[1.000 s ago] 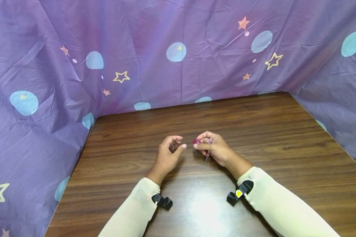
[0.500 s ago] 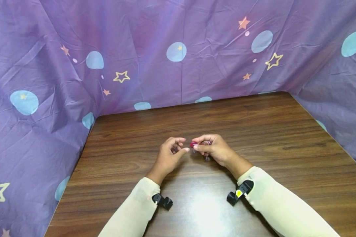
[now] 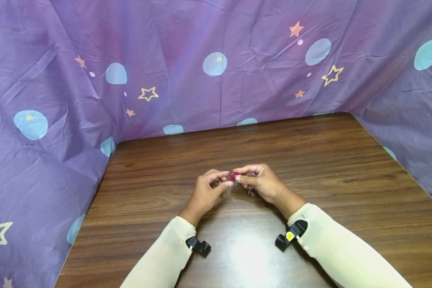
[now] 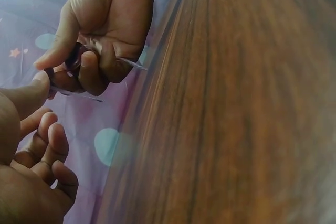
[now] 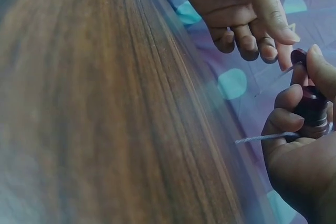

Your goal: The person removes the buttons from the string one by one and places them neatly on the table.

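My right hand (image 3: 262,183) pinches a small dark red, disc-like piece (image 5: 298,56) between thumb and forefinger. A thin strand trails from beside that piece. The same hand's curled fingers hold a second dark red, glossy piece with a rounded top (image 5: 312,98) against the palm. A pale purple cord (image 5: 262,137) runs out between the fingers. Just to the left is my left hand (image 3: 208,191), its thumb and forefinger parted and the other fingers loosely bent. In the left wrist view its thumb tip overlaps the disc's edge.
Both hands are over a brown wood-grain table (image 3: 158,236). A purple cloth (image 3: 180,48) with stars and blue spots hangs behind it and at the sides. Each sleeved wrist bears a small black camera, such as the right one (image 3: 291,234).
My left hand has moved right, closer to the right hand, and its forefinger has straightened. The red piece in my right fingertips has shifted slightly left.
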The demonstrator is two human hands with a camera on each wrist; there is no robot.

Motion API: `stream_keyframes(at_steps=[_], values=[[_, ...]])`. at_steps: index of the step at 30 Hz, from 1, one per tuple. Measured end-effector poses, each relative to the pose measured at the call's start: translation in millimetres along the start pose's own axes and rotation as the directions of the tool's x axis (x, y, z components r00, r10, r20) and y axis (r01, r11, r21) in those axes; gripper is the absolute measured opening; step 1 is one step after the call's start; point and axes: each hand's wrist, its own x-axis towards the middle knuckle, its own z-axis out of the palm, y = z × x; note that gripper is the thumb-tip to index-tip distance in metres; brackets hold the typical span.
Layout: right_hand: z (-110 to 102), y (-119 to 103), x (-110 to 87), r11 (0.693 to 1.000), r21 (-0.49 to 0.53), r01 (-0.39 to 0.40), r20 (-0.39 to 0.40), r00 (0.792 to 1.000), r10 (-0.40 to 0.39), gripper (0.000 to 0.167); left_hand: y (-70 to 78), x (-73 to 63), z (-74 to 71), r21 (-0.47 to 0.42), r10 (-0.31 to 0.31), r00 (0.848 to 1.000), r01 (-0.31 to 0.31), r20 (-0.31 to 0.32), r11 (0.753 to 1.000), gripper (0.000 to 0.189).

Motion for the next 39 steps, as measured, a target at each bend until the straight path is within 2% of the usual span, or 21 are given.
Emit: stream_keyframes(at_steps=[7, 16, 30, 39], values=[[1.5, 2.3, -0.1, 1.0, 0.008, 0.009, -0.006, 1.0, -0.009, 0.041, 1.2, -1.0, 1.4, -0.02, -0.003, 1.0, 0.003, 0.001, 1.0, 0.029], [2.4, 3.0, 0.0, 1.0, 0.013, -0.01, -0.007, 1.0, 0.01, 0.042, 0.0, -1.8, 2.9, -0.013, -0.017, 1.0, 0.017, 0.013, 1.0, 0.032], [4.2, 2.0, -0.4, 1.0, 0.003, -0.013, -0.001, 1.0, 0.013, 0.039, -0.1, -1.8, 4.0, -0.034, 0.009, 1.0, -0.008, 0.026, 0.999, 0.028], [3.7, 2.6, 0.4, 1.0, 0.004, -0.02, -0.011, 1.0, 0.02, 0.035, -3.4, -1.3, 4.9, -0.038, 0.038, 0.999, -0.038, -0.018, 0.999, 0.022]])
